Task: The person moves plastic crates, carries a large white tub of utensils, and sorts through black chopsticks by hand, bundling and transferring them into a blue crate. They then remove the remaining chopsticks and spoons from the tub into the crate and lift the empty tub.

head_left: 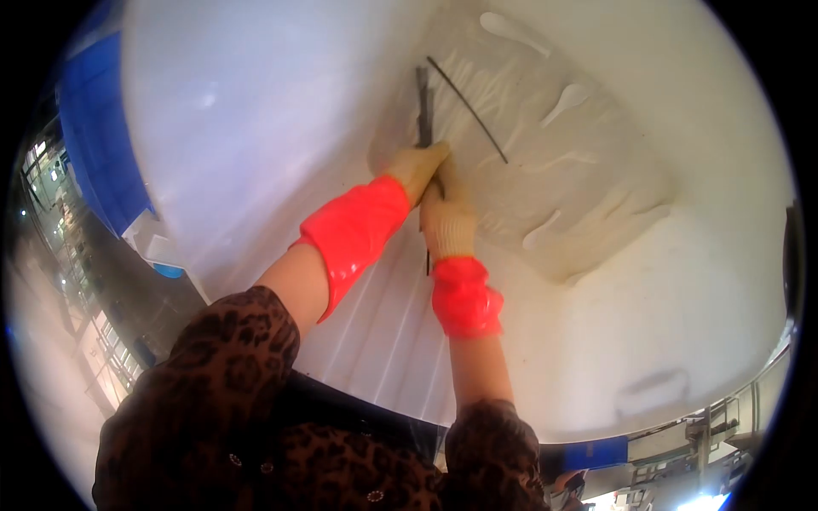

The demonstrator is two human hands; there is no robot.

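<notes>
My left hand [417, 168] and my right hand [448, 215], in pale yellowish gloves with red cuffs, are close together near the middle of the head view. Both are closed around a bundle of thin black strips [425, 111], whose far ends stick up beyond my left hand. A short dark end shows below, beside my right wrist. One loose thin black rod [467, 109] lies slantwise just right of the bundle. The gloved fingers hide the middle of the bundle.
I lean over a large white tub [230, 111] with cloudy liquid at its bottom. White spoons lie there: one at the top [511, 32], another lower [567, 104], a third [542, 230] nearer me. A blue container [102, 128] stands outside on the left.
</notes>
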